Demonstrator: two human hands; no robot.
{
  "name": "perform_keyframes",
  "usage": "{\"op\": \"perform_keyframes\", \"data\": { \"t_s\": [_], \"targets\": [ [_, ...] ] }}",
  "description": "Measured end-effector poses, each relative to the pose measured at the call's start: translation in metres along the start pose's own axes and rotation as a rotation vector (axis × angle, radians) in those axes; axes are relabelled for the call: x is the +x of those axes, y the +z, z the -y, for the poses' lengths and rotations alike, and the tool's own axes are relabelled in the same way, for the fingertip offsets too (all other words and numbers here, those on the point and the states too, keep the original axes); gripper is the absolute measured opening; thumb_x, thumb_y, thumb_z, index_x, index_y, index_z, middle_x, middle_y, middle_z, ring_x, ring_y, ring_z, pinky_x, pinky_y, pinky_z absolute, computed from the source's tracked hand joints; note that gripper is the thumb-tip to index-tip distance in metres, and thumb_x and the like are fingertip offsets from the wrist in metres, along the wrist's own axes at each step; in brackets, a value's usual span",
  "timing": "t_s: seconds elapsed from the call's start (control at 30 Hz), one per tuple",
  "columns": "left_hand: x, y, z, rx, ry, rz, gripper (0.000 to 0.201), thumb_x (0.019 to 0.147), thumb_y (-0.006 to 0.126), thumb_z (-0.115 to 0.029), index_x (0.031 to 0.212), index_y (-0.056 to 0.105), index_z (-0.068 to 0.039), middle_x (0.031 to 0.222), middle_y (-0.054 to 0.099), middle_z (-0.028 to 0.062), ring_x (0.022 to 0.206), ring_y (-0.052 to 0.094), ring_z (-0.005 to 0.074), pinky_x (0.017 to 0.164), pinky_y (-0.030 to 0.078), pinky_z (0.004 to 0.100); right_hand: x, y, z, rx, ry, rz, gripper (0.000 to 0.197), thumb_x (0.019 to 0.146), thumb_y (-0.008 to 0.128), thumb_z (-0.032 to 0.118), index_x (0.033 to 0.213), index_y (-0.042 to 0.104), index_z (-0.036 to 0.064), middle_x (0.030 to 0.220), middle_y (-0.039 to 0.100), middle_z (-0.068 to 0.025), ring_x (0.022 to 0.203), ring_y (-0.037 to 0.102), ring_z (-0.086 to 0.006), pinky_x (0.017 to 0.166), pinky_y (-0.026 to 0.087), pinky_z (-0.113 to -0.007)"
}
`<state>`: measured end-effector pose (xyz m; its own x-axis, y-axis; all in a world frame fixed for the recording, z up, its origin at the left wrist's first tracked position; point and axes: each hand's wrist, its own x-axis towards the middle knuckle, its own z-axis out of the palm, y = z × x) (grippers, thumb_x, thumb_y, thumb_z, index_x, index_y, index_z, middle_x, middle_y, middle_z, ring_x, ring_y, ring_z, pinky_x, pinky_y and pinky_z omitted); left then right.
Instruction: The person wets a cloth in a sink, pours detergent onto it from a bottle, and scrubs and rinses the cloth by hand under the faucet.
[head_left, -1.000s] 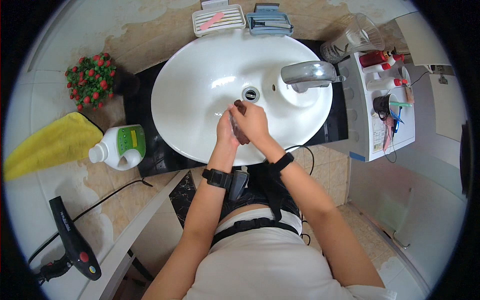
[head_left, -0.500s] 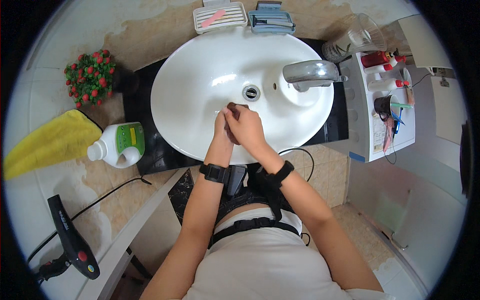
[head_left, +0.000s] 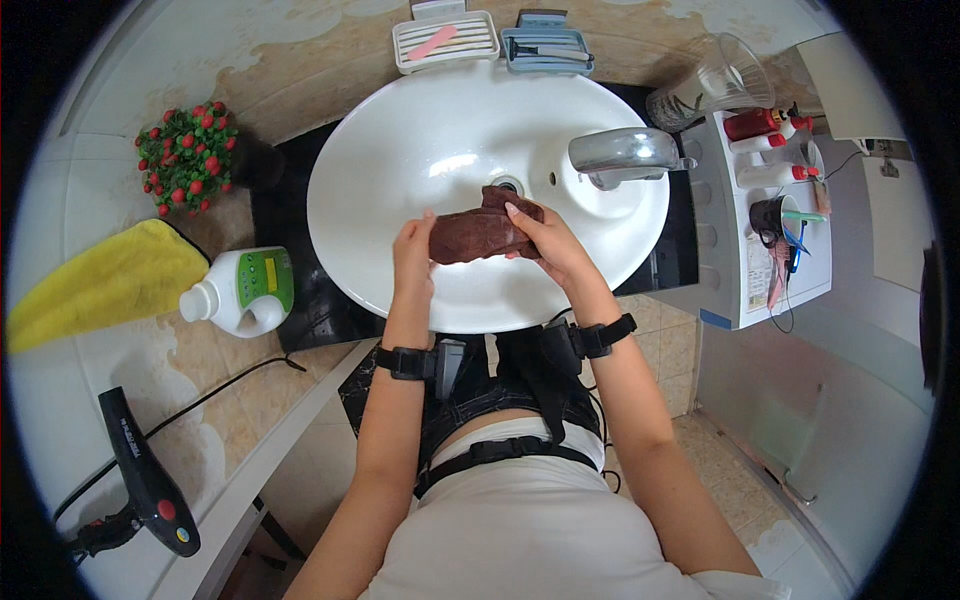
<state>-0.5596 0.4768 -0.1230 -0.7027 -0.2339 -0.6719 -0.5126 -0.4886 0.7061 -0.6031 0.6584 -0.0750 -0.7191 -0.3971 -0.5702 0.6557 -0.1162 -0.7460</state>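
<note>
Evidently, the left hand (head_left: pixel 412 255) and right hand (head_left: pixel 552 245) gripped opposite ends of the brown cloth (head_left: pixel 470 238) above the sink (head_left: pixel 365 200) (drain (head_left: pixel 512 185) partly hidden by it); a slackened grip risked dropping it and blocking outflow.

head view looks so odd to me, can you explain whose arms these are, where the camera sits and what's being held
There is no machine here, just a person working bare-handed. The camera is worn on the person's head and looks down, and its wide fisheye lens bends straight edges. That is why the forearms come in from the bottom. There is a black band on each wrist.

The left hand and right hand hold a brown cloth between them, over a white sink. The metal tap is on the sink's right side. Left of the sink are a white jug, a yellow towel and a red-dotted plant; lower left is a hair dryer.
</note>
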Motion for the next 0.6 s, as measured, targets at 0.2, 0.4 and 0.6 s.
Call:
{"op": "perform_keyframes", "data": {
  "t_s": [0.2, 0.4, 0.6],
  "targets": [
    [-0.014, 0.039, 0.01, -0.496, -0.334, 0.413, 0.051, 0.08, 0.046, -0.054, 0.108, 0.05, -0.012, 0.108, 0.053, 0.0071, 0.099, 0.052, 0.0222, 0.08, 0.045, 0.0392, 0.003, 0.037, -0.016, -0.249, -0.367, -0.28, 0.03, 0.078, 0.059, 0.028, 0.089, 0.056, 0.0002, 0.079, 0.061, -0.0095, 0.066, 0.057, -0.0184, 0.06, 0.046, -0.027],
    [-0.008, 0.042, 0.021, -0.609, -0.098, 0.292, 0.032, 0.084, 0.048, -0.039, 0.085, 0.056, -0.007, 0.079, 0.058, 0.0044, 0.071, 0.057, 0.0183, 0.061, 0.047, 0.0304, -0.01, 0.056, -0.015, -0.886, -0.437, -0.394, 0.033, 0.075, 0.059, 0.032, 0.076, 0.056, 0.0, 0.068, 0.059, -0.0184, 0.066, 0.058, -0.0353, 0.056, 0.046, -0.039],
    [0.006, 0.045, 0.033, -0.565, -0.278, 0.239, 0.023, 0.086, 0.043, -0.025, 0.085, 0.054, -0.005, 0.079, 0.058, 0.0057, 0.069, 0.058, 0.0195, 0.061, 0.047, 0.0333, 0.011, 0.037, -0.027, -0.907, -0.354, -0.399, 0.028, 0.079, 0.053, 0.029, 0.083, 0.062, 0.0029, 0.069, 0.058, -0.0216, 0.068, 0.058, -0.0358, 0.058, 0.047, -0.04]
  ]
}}
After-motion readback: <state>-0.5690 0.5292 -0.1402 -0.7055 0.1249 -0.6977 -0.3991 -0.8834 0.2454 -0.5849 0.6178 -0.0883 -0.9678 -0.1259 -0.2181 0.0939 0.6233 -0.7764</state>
